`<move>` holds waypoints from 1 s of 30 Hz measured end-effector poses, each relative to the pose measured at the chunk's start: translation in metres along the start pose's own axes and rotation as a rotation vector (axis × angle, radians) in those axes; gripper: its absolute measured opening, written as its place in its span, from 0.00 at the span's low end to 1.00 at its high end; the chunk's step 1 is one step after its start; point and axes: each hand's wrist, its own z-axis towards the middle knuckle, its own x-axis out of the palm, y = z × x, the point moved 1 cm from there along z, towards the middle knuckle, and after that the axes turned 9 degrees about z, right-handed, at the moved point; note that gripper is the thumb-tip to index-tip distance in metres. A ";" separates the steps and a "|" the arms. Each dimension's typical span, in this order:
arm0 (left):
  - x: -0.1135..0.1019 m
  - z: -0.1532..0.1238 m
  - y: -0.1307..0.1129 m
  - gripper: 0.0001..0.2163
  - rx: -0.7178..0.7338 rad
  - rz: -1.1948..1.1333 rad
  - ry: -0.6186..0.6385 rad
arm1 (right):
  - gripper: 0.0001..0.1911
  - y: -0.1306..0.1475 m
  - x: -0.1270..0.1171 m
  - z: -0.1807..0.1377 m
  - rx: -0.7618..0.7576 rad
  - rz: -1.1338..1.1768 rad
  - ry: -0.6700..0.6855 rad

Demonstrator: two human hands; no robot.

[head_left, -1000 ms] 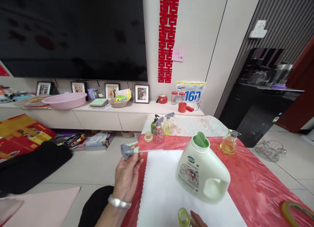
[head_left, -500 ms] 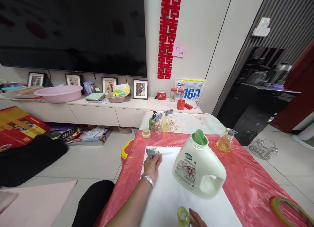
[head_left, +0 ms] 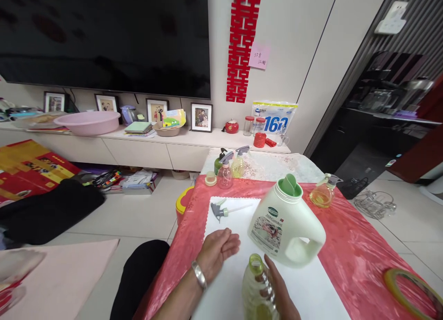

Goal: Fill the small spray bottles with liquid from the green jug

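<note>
The counter (head_left: 360, 260) wears a glossy red cloth with a faint woven pattern, and a plain white mat (head_left: 311, 292) lies on it. The jug (head_left: 285, 230) is pale green with a darker green cap and a printed label. The small bottle (head_left: 258, 290) is clear yellow-green. The spray head (head_left: 221, 211) is grey with a pale green collar.

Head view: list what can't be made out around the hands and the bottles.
- Small green bottle: its base is cut off by the bottom edge, and the right hand covers one side.
- Right hand: wrist and palm fall below the frame.
- Detergent jug: label print too small to read.
- Spray bottles at the far table edge: overlapping, contents unclear.
- Left hand: open, and its palm cannot be seen.
</note>
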 end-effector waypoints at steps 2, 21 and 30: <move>-0.002 -0.023 -0.001 0.20 0.063 0.102 0.202 | 0.50 0.002 0.010 0.003 -0.060 0.020 0.017; -0.001 -0.018 -0.014 0.32 0.530 0.776 -0.040 | 0.23 0.080 -0.056 0.008 -0.374 -0.227 -0.650; -0.010 0.008 0.024 0.38 0.660 0.747 0.007 | 0.34 0.055 -0.105 0.047 -0.020 -0.100 -0.581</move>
